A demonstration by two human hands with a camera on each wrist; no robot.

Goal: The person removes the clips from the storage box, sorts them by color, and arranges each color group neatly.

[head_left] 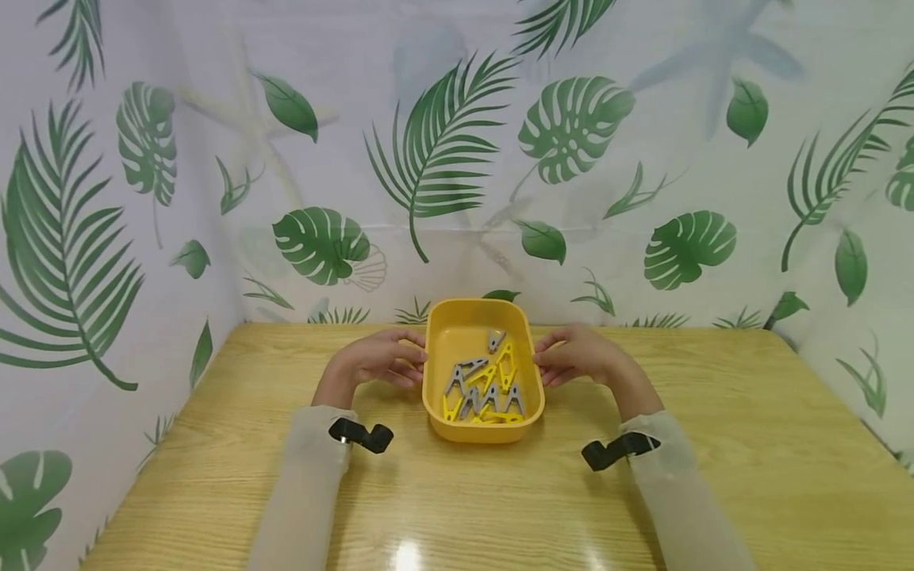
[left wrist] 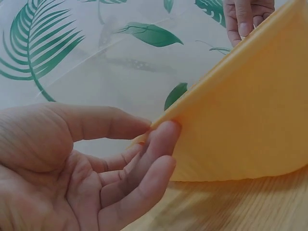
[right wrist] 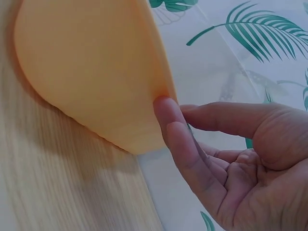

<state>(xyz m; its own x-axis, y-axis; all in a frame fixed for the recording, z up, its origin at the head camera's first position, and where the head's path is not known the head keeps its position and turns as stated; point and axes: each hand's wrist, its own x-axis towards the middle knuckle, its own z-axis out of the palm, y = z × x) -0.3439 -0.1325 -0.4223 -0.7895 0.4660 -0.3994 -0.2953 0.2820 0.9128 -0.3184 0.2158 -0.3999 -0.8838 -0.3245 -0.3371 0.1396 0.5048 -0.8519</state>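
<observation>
A yellow plastic bin (head_left: pixel 457 317) with rounded corners stands at the back middle of the table. Several clothespins lie loose in it, some yellow (head_left: pixel 508 366) and some grey (head_left: pixel 514 399). My left hand (head_left: pixel 382 358) holds the bin's left side, the thumb at the rim and bent fingers against the outer wall (left wrist: pixel 240 110). On the opposite side my right hand (head_left: pixel 581 357) grips in the same way, thumb tip by the rim and fingers under it on the wall (right wrist: pixel 96 67). Whether the bin's base touches the table cannot be told.
The wood-grain table (head_left: pixel 457 500) reaches back to a white cloth backdrop (head_left: pixel 471 238) printed with green leaves, which also hangs at both sides. Black camera mounts sit on the left wrist (head_left: pixel 361 434) and right wrist (head_left: pixel 620 450), over light sleeves.
</observation>
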